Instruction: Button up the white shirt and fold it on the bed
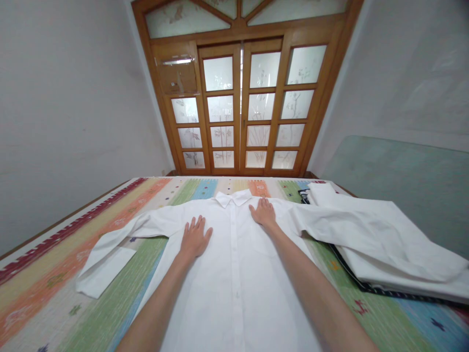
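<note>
A white button-up shirt (220,274) lies front side up, its collar at the far end and its button placket running down the middle. My left hand (195,238) rests flat on the left side of the chest, fingers spread. Near the collar on the right, my right hand (263,211) lies on the shirt with its thumb apart from the fingers. Neither hand holds anything. The left sleeve in view stretches out and bends toward me, its cuff flat on the cloth. The other sleeve lies across a folded white stack at the right. My forearms hide parts of the shirt.
A striped, multicoloured cloth (98,288) covers the surface under the shirt. On the right sits a stack of folded white fabric (381,210) with a dark layer beneath. A pale green panel (403,171) leans at the right wall. Wooden glass-paned doors (240,122) stand at the back.
</note>
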Motion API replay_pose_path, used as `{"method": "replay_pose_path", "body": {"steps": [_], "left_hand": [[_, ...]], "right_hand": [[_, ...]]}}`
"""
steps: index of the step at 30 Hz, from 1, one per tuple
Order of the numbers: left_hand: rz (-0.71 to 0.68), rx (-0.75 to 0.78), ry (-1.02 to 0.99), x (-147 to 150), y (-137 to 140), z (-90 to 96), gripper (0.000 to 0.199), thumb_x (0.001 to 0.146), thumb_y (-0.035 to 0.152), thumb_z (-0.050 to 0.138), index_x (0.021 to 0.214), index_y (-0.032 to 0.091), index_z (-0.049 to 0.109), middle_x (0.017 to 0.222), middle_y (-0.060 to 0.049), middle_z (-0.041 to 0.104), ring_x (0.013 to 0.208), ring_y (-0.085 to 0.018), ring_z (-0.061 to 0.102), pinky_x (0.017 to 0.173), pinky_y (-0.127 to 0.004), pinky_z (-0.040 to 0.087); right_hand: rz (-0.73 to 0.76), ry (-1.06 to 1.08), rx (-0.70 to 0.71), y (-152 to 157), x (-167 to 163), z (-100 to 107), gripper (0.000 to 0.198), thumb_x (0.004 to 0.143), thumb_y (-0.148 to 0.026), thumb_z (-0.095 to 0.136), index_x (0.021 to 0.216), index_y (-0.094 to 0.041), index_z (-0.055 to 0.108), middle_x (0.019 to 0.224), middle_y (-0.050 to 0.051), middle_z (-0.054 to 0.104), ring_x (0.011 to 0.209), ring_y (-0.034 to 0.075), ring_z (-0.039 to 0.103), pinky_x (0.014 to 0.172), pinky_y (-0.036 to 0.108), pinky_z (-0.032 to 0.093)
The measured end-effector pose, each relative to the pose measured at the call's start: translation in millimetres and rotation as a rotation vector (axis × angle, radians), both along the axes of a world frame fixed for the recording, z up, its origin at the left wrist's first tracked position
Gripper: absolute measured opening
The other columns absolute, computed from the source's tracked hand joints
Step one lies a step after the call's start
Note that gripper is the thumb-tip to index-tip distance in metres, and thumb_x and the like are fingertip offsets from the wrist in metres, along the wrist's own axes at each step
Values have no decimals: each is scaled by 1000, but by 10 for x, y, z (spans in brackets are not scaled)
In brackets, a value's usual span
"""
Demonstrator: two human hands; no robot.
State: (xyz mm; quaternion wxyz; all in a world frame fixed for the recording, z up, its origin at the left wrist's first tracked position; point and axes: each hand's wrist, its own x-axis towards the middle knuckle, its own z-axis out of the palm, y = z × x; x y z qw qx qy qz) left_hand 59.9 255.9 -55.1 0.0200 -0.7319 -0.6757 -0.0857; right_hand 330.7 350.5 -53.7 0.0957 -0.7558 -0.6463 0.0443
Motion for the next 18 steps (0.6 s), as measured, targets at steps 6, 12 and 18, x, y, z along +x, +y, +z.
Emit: {"method": "replay_pose_path", "body": {"steps": [6, 12, 18], "left_hand": [[-74, -46, -12, 78, 552, 57, 59, 95, 46, 26, 145, 16, 35, 153, -11, 31, 143, -31, 22, 114, -54, 20], [-191, 69, -64, 264, 1019, 129, 45, 93, 31, 34, 133, 18, 50, 144, -10, 48, 137, -25, 37, 111, -43, 31], [-201, 106, -50, 301, 1130, 133, 36, 92, 25, 33, 110, 19, 63, 126, -10, 63, 122, -20, 54, 104, -32, 39]], "right_hand": [[-43, 20, 14, -76, 16, 3, 77, 93, -51, 22, 148, 3, 21, 157, 19, 15, 145, 28, 12, 116, 41, 5], [-58, 37, 15, -93, -1, 27, 77, 93, -52, 23, 148, 1, 22, 157, 17, 16, 145, 28, 11, 116, 40, 4], [-52, 31, 2, -109, 1, 48, 76, 93, -52, 23, 148, 1, 21, 157, 17, 15, 145, 28, 10, 116, 40, 4]]}}
